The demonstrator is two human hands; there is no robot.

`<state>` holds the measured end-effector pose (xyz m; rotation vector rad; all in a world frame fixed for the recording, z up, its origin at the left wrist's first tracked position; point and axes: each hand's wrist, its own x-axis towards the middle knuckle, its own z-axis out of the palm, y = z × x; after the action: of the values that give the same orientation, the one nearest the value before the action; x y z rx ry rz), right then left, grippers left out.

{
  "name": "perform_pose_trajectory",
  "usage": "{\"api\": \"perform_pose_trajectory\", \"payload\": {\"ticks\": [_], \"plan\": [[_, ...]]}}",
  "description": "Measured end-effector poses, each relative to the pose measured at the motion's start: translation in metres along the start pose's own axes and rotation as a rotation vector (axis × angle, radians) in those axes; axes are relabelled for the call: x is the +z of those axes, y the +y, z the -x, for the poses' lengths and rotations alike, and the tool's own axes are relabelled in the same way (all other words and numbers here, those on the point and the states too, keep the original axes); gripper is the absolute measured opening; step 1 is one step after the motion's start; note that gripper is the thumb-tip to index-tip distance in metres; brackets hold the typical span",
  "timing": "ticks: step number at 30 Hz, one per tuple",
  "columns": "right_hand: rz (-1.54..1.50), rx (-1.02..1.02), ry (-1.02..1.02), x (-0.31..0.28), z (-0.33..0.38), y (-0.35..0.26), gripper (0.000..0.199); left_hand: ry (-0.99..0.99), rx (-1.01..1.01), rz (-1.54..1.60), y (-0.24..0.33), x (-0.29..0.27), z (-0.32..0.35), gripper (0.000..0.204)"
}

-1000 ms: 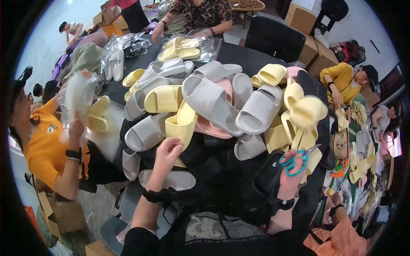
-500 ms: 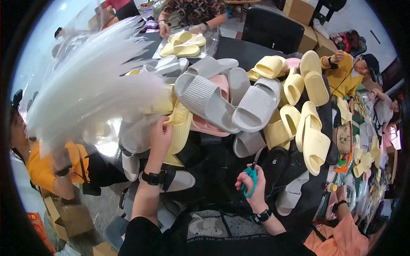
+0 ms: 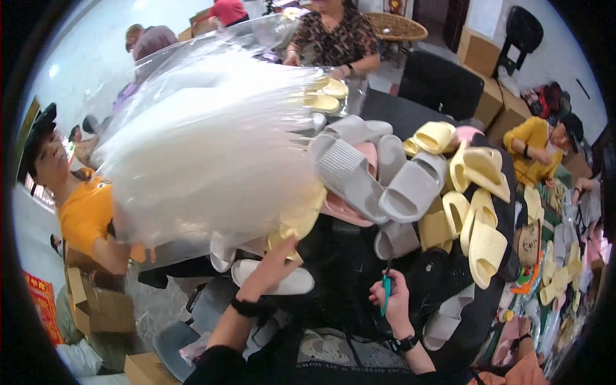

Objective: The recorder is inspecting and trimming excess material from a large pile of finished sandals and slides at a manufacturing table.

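In my right hand (image 3: 393, 298) is a pair of scissors with teal handles (image 3: 385, 294), the fingers closed round the handles and the dark blade pointing away from me. My left hand (image 3: 277, 262), blurred, reaches forward to the lower end of a yellow slipper (image 3: 301, 221); whether its fingers grip it I cannot tell. A big fanned stack of clear plastic bags (image 3: 212, 147) hangs over the left side of the table and hides part of that slipper. Below my left hand lies a light grey slipper (image 3: 292, 280).
Grey slippers (image 3: 350, 170) and yellow slippers (image 3: 486, 250) are heaped on the black table (image 3: 333, 308). A person in orange (image 3: 86, 215) is at the left, behind the bags. Opposite, another person (image 3: 333, 38) handles bagged yellow slippers. A black chair (image 3: 439, 83) stands at the far edge.
The bag stack has swung right and spread over the left part of the slippers. My left hand has drawn back toward me along the yellow slipper. The whole view has shifted; the scissors stay in my right hand.
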<state>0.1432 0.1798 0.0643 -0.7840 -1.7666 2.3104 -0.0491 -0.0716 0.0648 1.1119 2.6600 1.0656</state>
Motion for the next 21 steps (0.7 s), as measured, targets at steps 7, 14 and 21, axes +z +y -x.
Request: {"api": "perform_pose_trajectory", "payload": {"ticks": [7, 14, 21], "plan": [[0.967, -0.264, -0.171, 0.028, 0.009, 0.032, 0.045, 0.119, -0.688, 0.492, -0.012, -0.099, 0.075, 0.029], [0.982, -0.786, -0.306, 0.061, 0.013, 0.057, 0.032, 0.137, -0.195, 0.490, 0.018, -0.100, 0.062, 0.065], [1.078, -0.467, -0.387, 0.069, 0.029, 0.059, 0.031, -0.069, 0.252, 0.623, 0.036, -0.012, 0.045, 0.071]]}}
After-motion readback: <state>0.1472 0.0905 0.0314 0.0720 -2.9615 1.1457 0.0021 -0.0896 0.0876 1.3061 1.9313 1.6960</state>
